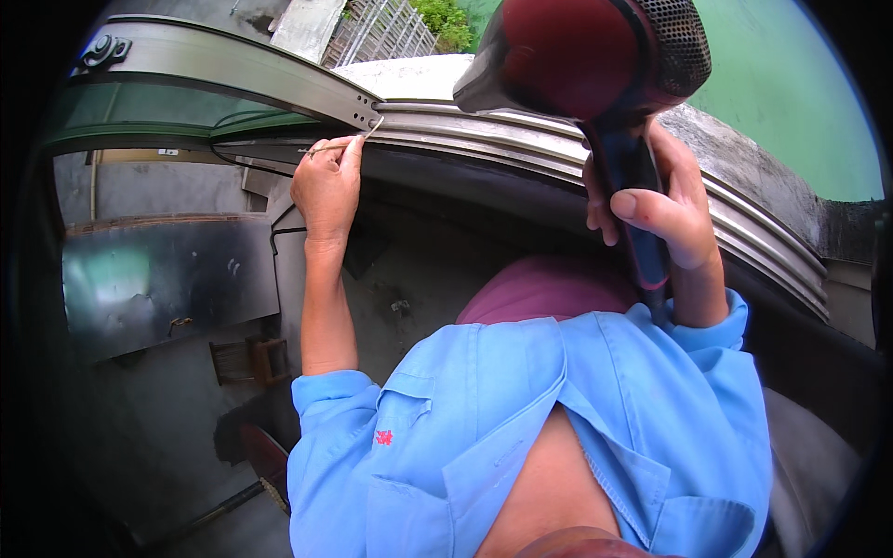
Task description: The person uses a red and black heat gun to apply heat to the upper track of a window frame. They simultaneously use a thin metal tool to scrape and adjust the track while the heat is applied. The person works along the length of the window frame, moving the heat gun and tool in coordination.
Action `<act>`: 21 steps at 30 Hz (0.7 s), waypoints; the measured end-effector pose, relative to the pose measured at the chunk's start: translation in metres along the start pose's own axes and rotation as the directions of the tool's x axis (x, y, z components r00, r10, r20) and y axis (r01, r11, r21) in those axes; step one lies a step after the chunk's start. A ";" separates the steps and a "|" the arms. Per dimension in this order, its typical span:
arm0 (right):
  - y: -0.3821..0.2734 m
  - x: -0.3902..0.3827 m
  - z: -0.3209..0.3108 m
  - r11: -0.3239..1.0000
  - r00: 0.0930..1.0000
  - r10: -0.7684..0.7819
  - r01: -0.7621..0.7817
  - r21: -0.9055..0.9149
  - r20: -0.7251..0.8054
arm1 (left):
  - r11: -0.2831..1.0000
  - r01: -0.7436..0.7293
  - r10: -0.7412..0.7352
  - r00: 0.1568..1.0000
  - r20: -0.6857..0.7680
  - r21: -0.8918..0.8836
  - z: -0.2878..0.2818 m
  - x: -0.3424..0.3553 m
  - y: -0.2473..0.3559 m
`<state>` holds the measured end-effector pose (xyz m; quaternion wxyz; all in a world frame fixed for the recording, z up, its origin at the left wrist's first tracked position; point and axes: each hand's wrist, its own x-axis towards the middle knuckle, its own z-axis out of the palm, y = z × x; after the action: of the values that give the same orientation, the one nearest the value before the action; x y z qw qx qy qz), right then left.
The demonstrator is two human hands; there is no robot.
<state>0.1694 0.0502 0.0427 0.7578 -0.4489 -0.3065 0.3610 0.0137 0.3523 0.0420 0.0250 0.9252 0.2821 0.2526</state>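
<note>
My right hand (674,195) is wrapped round the dark handle of a dark red hair dryer (572,60), its nozzle pointing left over the window sill. Further left, my left hand (327,191) pinches a thin stick-like tool (375,126). The tool's pale tip is at the lower corner of the sliding window sash (214,63), where it meets the metal window track (539,137). Whether the tip touches the frame, I cannot tell. The tool's exact kind is too small to make out.
A latch (105,53) sits on the sash's far left. A black cable (251,164) loops beside my left hand. Below left are a shiny metal sheet (167,288) and a small wooden stool (268,361). Outside lie a concrete ledge (744,153) and a green surface (791,102).
</note>
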 end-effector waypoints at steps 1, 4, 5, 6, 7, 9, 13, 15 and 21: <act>0.000 0.001 -0.001 1.000 1.000 -0.002 0.002 0.005 0.002 | 1.000 0.003 -0.003 1.000 -0.009 0.004 0.007 0.001 -0.003; -0.001 0.004 -0.001 1.000 1.000 0.000 0.000 0.009 0.012 | 0.999 0.044 -0.044 0.999 -0.017 -0.024 0.025 0.004 0.000; -0.002 0.005 0.001 1.000 1.000 0.009 -0.009 0.007 0.017 | 0.991 0.084 -0.083 0.996 0.011 -0.105 0.031 0.004 0.003; -0.003 0.005 0.002 1.000 1.000 0.018 -0.018 0.006 0.023 | 0.982 0.063 -0.062 0.998 0.012 -0.177 0.037 0.003 0.007; -0.003 0.005 0.003 1.000 0.999 0.027 -0.027 0.005 0.031 | 0.968 0.043 -0.042 0.999 0.011 -0.248 0.041 0.000 0.011; -0.001 0.004 0.002 0.999 0.998 0.035 -0.034 -0.022 0.060 | 0.949 -0.120 0.129 0.992 0.011 -0.290 0.046 -0.005 0.024; -0.002 -0.002 -0.001 0.998 0.996 0.059 -0.058 -0.010 0.068 | 0.875 -0.165 0.231 0.969 0.092 -0.456 0.017 -0.011 0.037; -0.003 -0.005 -0.001 0.999 0.998 0.048 -0.048 -0.011 0.034 | 0.912 -0.119 0.146 0.988 0.039 -0.392 0.004 -0.013 0.033; -0.004 -0.005 -0.002 0.999 1.000 0.024 -0.024 -0.038 -0.017 | 0.995 0.024 -0.025 1.000 0.011 0.093 0.012 0.003 0.002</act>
<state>0.1695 0.0441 0.0451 0.7471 -0.4702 -0.3016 0.3603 0.0223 0.3537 0.0333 -0.0134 0.9234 0.3047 0.2331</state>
